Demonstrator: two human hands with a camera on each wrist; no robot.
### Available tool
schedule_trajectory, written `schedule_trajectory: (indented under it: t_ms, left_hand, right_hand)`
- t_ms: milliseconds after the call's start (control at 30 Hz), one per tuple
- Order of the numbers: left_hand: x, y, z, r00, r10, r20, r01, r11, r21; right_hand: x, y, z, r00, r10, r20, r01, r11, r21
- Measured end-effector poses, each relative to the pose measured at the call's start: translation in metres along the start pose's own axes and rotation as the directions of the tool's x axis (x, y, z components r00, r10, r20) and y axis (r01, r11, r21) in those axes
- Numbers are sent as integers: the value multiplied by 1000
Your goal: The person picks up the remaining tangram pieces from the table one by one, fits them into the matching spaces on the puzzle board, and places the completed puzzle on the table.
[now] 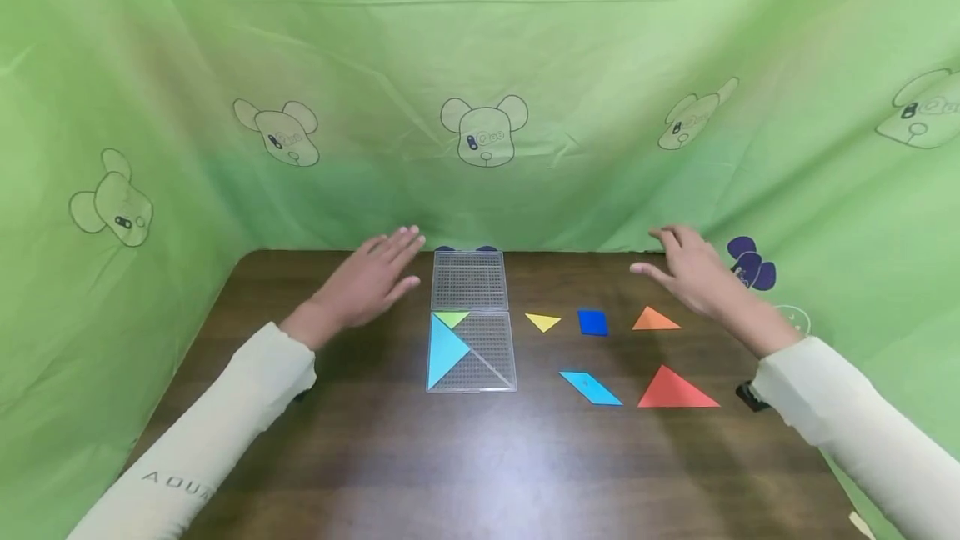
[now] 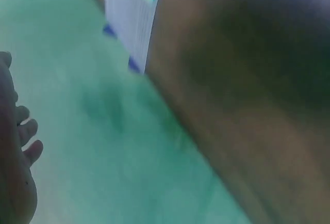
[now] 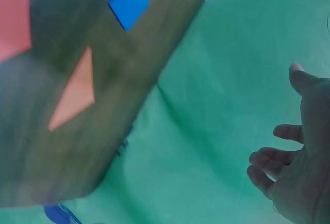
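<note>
My left hand [image 1: 369,280] hovers left of a hinged clear case [image 1: 471,280], fingers extended and holding nothing. In the case's near half lie a large light-blue triangle [image 1: 446,352] and a small green triangle [image 1: 452,319]. Above the right side of the table, my right hand [image 1: 693,269] is raised with relaxed fingers and nothing in it. Nearest below it is an orange triangle [image 1: 656,320]. A blue square [image 1: 593,322] and a yellow triangle [image 1: 543,322] lie further left. Closer to me are a light-blue parallelogram [image 1: 592,387] and a red triangle [image 1: 676,390].
The brown wooden table [image 1: 465,473] ends at a green curtain [image 1: 360,190] printed with bear heads, which hangs behind it and on both sides. A small black object [image 1: 752,397] sits beside the right sleeve, at the table's right edge.
</note>
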State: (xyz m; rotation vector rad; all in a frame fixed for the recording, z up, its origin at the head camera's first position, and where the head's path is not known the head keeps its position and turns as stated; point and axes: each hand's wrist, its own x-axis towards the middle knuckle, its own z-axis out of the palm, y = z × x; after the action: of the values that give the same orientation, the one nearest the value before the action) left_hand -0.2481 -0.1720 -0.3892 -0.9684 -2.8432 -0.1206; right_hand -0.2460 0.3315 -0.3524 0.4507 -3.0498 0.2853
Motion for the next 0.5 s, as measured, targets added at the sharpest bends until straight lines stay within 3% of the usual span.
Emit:
schedule_trajectory:
  t_ms: [267, 400, 500]
  left_hand:
    - [-26, 44, 39, 996, 94, -2, -94, 992, -79]
    - [-36, 57, 55, 993, 116, 37, -110, 985, -133]
    - [-39, 63, 67, 985, 164, 52, -154, 974, -166]
  right_hand:
    - [-50, -5, 34, 1000, -9, 10, 9, 998, 61]
    - [-74, -5, 54, 1000, -22, 15, 21, 997, 68]
    - [-88, -1, 67, 999, -37, 11, 36, 997, 66]
